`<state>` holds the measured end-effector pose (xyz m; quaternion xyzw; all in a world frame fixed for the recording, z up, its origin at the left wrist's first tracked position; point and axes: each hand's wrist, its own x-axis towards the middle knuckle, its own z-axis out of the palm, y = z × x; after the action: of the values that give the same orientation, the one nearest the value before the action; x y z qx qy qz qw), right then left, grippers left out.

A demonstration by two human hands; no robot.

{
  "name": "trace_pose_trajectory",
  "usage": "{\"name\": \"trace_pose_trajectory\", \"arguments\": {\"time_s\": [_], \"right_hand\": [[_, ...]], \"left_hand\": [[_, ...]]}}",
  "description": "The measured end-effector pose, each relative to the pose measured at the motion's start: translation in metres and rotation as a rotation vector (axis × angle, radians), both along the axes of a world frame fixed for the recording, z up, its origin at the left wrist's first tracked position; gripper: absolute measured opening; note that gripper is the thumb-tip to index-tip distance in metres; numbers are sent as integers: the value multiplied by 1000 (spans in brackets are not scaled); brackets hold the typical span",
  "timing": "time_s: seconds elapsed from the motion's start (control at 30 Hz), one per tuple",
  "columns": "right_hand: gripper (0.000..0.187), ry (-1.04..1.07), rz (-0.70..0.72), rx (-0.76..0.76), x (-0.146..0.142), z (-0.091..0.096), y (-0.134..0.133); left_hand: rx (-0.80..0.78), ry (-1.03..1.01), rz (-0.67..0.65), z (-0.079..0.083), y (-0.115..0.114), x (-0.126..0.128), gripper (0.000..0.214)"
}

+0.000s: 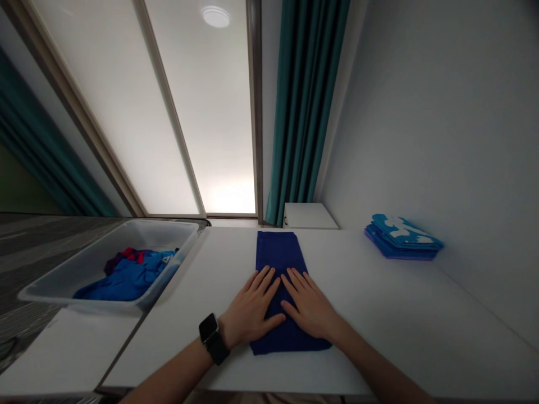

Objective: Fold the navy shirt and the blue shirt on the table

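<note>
Left hand [251,310] and right hand [310,308] are laid flat, fingers spread, on the blue cloth [278,258]. The fold could be skewed toward 12 o'clock by uneven pressure.

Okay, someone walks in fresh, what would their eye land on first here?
Probably the dark blue cloth folded long in the middle of the white table, with the left hand and right hand flat on its near end. Then the grey bin of crumpled blue clothes at left, and the stack of folded blue cloths at far right.
</note>
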<state>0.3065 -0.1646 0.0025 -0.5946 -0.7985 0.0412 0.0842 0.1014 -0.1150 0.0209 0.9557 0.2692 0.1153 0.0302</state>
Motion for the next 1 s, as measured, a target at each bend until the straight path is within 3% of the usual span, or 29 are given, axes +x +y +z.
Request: {"name": "trace_pose_trajectory", "arguments": {"time_s": [0.23, 0.43, 0.63, 0.77, 0.83, 1.0], "right_hand": [[66, 21, 6, 17, -3, -2, -4], [66, 23, -1, 7, -9, -2, -11], [65, 37, -125, -14, -6, -6, -12], [63, 36, -128, 25, -4, -4, -13], [58, 45, -69, 82, -3, 1, -17], [43, 114, 240, 190, -2, 18, -46]], "left_hand": [[-33, 41, 9, -13, 3, -11, 79], [-15, 54, 15, -11, -6, -17, 77], [4, 52, 8, -11, -6, -18, 79], [38, 36, -31, -8, -5, -18, 77], [42, 19, -82, -2, -6, -19, 73], [-12, -42, -274, 18, -25, -27, 66]]}}
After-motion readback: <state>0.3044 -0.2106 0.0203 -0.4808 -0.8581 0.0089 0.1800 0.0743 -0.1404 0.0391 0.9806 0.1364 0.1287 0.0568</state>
